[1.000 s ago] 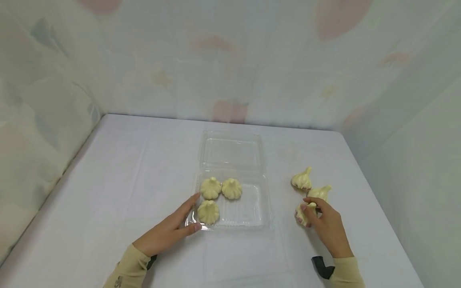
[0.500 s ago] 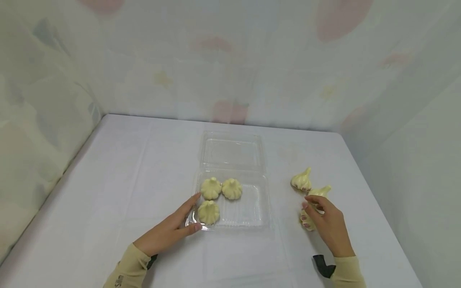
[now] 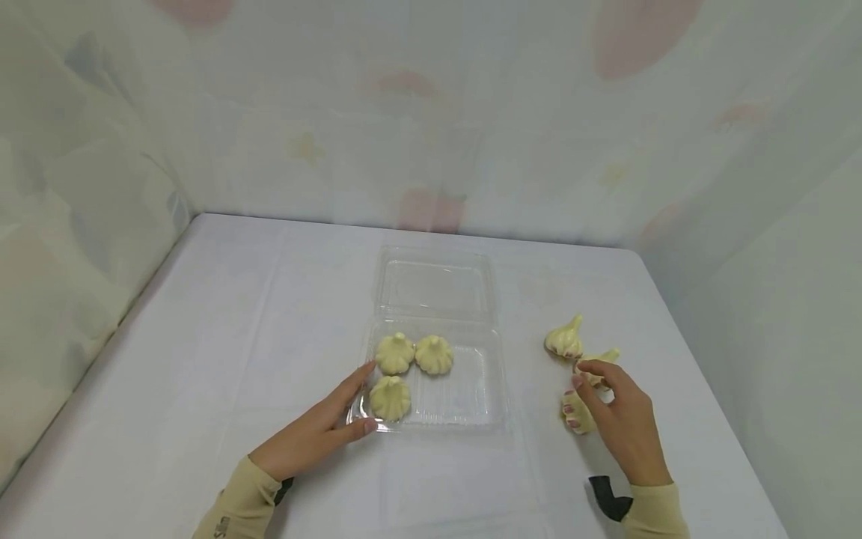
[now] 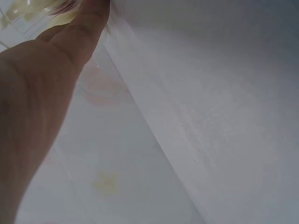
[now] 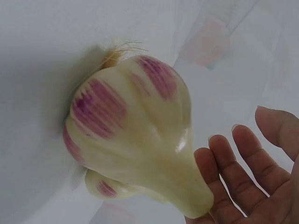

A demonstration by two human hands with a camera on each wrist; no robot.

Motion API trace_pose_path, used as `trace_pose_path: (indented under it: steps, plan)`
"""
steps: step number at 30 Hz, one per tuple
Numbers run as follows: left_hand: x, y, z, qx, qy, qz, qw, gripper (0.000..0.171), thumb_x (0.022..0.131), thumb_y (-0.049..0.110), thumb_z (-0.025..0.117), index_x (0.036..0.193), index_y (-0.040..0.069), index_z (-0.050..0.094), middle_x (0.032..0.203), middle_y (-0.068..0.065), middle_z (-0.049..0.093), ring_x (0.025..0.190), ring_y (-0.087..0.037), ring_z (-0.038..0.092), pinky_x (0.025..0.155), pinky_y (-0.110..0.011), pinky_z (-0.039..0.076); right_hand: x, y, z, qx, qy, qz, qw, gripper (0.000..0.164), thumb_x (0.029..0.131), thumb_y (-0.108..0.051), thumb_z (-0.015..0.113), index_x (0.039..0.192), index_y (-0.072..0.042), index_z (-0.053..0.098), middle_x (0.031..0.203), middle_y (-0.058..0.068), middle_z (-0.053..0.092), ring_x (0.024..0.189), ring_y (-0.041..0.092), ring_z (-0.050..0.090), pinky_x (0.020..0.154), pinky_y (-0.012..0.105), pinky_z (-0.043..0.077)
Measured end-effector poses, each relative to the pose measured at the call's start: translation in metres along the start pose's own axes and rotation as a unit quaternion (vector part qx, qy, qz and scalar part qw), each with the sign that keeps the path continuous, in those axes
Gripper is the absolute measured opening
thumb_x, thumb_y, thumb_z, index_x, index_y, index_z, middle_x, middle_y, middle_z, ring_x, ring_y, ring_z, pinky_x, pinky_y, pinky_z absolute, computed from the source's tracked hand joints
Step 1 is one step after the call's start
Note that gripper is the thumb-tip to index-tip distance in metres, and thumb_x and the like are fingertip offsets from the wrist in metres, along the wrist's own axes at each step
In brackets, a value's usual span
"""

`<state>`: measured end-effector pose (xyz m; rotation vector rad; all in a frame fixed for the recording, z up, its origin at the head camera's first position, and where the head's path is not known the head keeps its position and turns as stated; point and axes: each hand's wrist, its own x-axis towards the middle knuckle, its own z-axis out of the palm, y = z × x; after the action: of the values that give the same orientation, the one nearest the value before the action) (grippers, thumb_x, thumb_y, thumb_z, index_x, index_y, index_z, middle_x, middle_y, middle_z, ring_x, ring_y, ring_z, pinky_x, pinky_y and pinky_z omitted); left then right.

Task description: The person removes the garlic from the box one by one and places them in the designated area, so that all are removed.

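Observation:
In the head view, an opened clear plastic clamshell box (image 3: 471, 385) holds three garlic bulbs (image 3: 434, 355) on its left side. My left hand (image 3: 311, 440) rests at the box's front left corner, fingers along the left rim and thumb at the front. On the right, three more garlic bulbs (image 3: 564, 340) lie on the table. Over the nearer two hovers my right hand (image 3: 626, 428), partly covering them. The right wrist view shows a purple-streaked garlic bulb (image 5: 135, 126) large, its stem beside my loosely bent fingers (image 5: 226, 161), which do not grip it.
Behind the box base, its clear lid (image 3: 434, 286) lies folded back on the white table (image 3: 310, 299). Patterned cloth (image 3: 431, 135) hangs along the back and sides. A black curved piece (image 3: 608, 500) sticks out by the right sleeve.
My right hand has let go of the nearest loose garlic bulb, which now lies slightly to the right, and has shifted a little right. The left hand stays at the box.

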<state>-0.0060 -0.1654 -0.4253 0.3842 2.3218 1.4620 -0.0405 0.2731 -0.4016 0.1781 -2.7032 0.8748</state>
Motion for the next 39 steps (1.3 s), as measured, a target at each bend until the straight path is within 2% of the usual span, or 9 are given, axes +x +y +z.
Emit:
trace_pose_path:
  steps: [8, 11, 15, 21, 26, 33, 39]
  plan:
    - [0.000, 0.000, 0.000, 0.001, 0.000, -0.009, 1.0000, 0.082, 0.102, 0.039, 0.062, 0.164, 0.029, 0.010, 0.167, -0.007, 0.013, 0.151, -0.033, 0.014, 0.116, -0.063, 0.019, 0.003, 0.000, 0.000, 0.012, 0.008, -0.007, 1.000, 0.025, 0.098, -0.021, 0.070, 0.121, -0.010, 0.069, 0.121, 0.006, 0.068, 0.100, 0.029, 0.062, 0.066, 0.032, 0.049]
    - [0.000, 0.001, -0.001, 0.002, 0.002, -0.010, 0.9999, 0.082, 0.102, 0.039, 0.062, 0.164, 0.030, 0.010, 0.167, -0.007, 0.013, 0.151, -0.033, 0.014, 0.116, -0.062, 0.020, 0.006, -0.001, 0.003, 0.024, 0.013, -0.018, 0.999, 0.025, 0.098, -0.018, 0.071, 0.121, -0.009, 0.068, 0.122, 0.005, 0.068, 0.100, 0.029, 0.063, 0.070, 0.032, 0.050]
    - [0.002, 0.001, -0.002, -0.002, 0.006, -0.009, 0.9999, 0.081, 0.102, 0.038, 0.062, 0.164, 0.031, 0.010, 0.167, -0.006, 0.012, 0.151, -0.033, 0.014, 0.115, -0.063, 0.020, 0.010, -0.003, 0.007, 0.040, 0.015, -0.030, 0.999, 0.027, 0.098, -0.016, 0.070, 0.124, -0.009, 0.068, 0.123, 0.002, 0.067, 0.101, 0.025, 0.061, 0.078, 0.034, 0.049]
    - [0.001, -0.001, 0.001, -0.005, -0.002, -0.010, 0.9999, 0.080, 0.102, 0.038, 0.062, 0.164, 0.033, 0.010, 0.167, -0.002, 0.010, 0.151, -0.029, 0.011, 0.117, -0.060, 0.018, 0.010, -0.008, 0.007, 0.040, 0.011, -0.025, 0.999, 0.026, 0.099, -0.018, 0.069, 0.124, -0.012, 0.068, 0.122, 0.000, 0.067, 0.103, 0.029, 0.062, 0.072, 0.037, 0.052]
    - [0.000, 0.000, 0.001, 0.009, 0.005, -0.003, 0.9999, 0.080, 0.103, 0.039, 0.061, 0.164, 0.031, 0.010, 0.167, -0.001, 0.010, 0.151, -0.028, 0.011, 0.116, -0.058, 0.020, 0.015, -0.009, 0.009, 0.046, 0.015, -0.045, 0.998, 0.026, 0.099, -0.016, 0.070, 0.124, -0.011, 0.067, 0.122, 0.000, 0.067, 0.103, 0.030, 0.064, 0.073, 0.042, 0.054]
    - [0.000, 0.000, 0.001, 0.013, 0.010, 0.006, 0.9998, 0.081, 0.103, 0.039, 0.061, 0.164, 0.029, 0.010, 0.167, -0.001, 0.011, 0.151, -0.028, 0.012, 0.116, -0.058, 0.022, 0.021, -0.013, 0.010, 0.077, 0.023, -0.050, 0.996, 0.026, 0.098, -0.013, 0.071, 0.123, -0.011, 0.068, 0.118, -0.001, 0.069, 0.100, 0.027, 0.062, 0.073, 0.018, 0.049]
    - [0.000, -0.002, 0.002, 0.011, 0.005, 0.000, 0.9999, 0.082, 0.102, 0.039, 0.062, 0.164, 0.029, 0.010, 0.167, -0.002, 0.011, 0.151, -0.029, 0.013, 0.116, -0.058, 0.021, 0.021, -0.018, 0.010, 0.087, 0.017, -0.038, 0.995, 0.025, 0.098, -0.016, 0.070, 0.124, -0.014, 0.069, 0.118, -0.002, 0.069, 0.102, 0.021, 0.062, 0.076, 0.023, 0.050]
